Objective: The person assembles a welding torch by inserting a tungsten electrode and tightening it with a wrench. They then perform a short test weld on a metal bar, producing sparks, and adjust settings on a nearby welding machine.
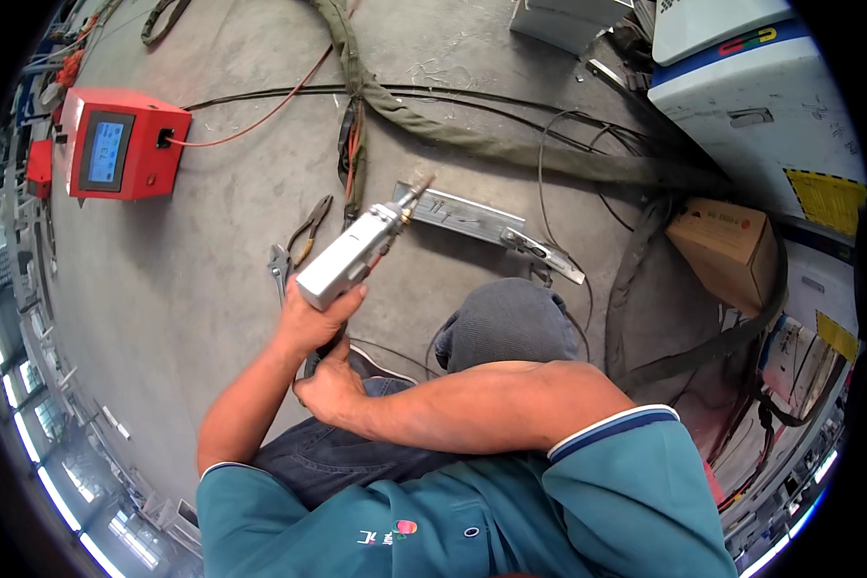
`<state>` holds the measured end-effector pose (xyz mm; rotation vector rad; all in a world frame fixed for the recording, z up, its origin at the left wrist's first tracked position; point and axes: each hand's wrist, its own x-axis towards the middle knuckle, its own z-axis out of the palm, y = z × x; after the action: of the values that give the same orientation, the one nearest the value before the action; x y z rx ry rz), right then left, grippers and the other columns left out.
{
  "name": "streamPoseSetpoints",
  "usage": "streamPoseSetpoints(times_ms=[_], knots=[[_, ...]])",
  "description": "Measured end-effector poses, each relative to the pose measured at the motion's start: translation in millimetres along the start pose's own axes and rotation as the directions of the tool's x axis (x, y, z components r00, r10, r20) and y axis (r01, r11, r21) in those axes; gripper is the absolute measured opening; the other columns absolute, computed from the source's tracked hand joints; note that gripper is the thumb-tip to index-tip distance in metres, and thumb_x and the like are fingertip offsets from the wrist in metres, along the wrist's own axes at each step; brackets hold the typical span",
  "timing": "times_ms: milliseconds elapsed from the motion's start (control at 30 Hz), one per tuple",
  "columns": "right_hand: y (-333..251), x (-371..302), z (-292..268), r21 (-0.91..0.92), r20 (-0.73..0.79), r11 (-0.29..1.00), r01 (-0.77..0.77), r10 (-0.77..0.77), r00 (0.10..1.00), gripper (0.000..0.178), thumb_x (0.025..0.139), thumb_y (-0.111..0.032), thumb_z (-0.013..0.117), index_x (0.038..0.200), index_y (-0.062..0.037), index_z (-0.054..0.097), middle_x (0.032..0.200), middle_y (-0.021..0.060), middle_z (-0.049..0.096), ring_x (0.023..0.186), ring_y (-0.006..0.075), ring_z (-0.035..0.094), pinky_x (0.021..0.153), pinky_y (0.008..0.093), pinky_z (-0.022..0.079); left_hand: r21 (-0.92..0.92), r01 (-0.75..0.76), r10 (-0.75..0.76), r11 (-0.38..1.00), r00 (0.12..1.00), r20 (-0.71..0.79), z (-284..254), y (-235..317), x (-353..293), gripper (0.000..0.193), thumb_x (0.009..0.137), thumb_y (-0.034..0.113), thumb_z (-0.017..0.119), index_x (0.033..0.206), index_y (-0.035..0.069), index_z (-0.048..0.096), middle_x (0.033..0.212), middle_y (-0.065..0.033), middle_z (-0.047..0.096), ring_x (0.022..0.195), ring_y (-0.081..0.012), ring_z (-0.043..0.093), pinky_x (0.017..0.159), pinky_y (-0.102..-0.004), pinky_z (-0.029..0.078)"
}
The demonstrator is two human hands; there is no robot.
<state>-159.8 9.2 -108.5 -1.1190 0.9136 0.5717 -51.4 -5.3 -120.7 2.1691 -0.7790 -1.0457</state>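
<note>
A silver block-bodied welding gun (342, 260) with a slim copper-tipped nozzle points up and to the right, over the floor. My left hand (310, 320) is closed around its rear end and grip. Just below, my right hand (333, 385) wraps round the black hose (320, 354) or lower handle; the exact part is mostly hidden by my fingers. Beyond the nozzle lies a silver metal channel (467, 216) with dark marks, and a slotted metal piece (544, 256) at its right end. Pliers with yellow-brown handles (306, 243) and grey metal pliers (278, 264) lie left of the gun.
At the far left stands a red machine box (130, 144) with a lit screen. A thick olive sheathed hose (472, 142) and black cables cross the floor. On the right are a cardboard box (721, 241) and a white cabinet (742, 125). My bent knee (511, 318) is near the channel.
</note>
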Motion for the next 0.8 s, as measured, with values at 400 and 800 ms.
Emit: streamPoseSetpoints(times_ms=[400, 800], knots=[[50.4, 41.7, 19.2, -0.062, 0.18, 0.998, 0.015, -0.004, 0.984, 0.08, 0.084, -0.028, 0.071, 0.148, 0.0005, 0.033, 0.145, 0.0273, 0.045, 0.129, 0.0418, 0.053, 0.106, 0.048, 0.046, 0.019, -0.244, 0.241, 0.969, 0.963, 0.122, 32.4, -19.9, 2.7, 0.059, 0.085, 0.031, 0.082, 0.131, 0.0, 0.06, 0.105, -0.0181, 0.073, 0.095, -0.0346, 0.073, 0.084, -0.0391, 0.056], [37.8, 41.2, 9.6, -0.107, 0.09, 0.994, 0.037, -0.028, 0.996, 0.051, 0.09, -0.036, 0.056, 0.13, -0.0042, 0.06, 0.125, 0.0267, 0.064, 0.115, 0.0434, 0.062, 0.096, 0.0506, 0.05, 0.081, -0.234, 0.223, 0.969, 0.967, 0.127, 39.7, -23.8, 13.8, 0.057, 0.085, 0.032, 0.081, 0.129, 0.001, 0.061, 0.105, -0.0202, 0.072, 0.094, -0.0389, 0.07, 0.082, -0.0424, 0.056]])
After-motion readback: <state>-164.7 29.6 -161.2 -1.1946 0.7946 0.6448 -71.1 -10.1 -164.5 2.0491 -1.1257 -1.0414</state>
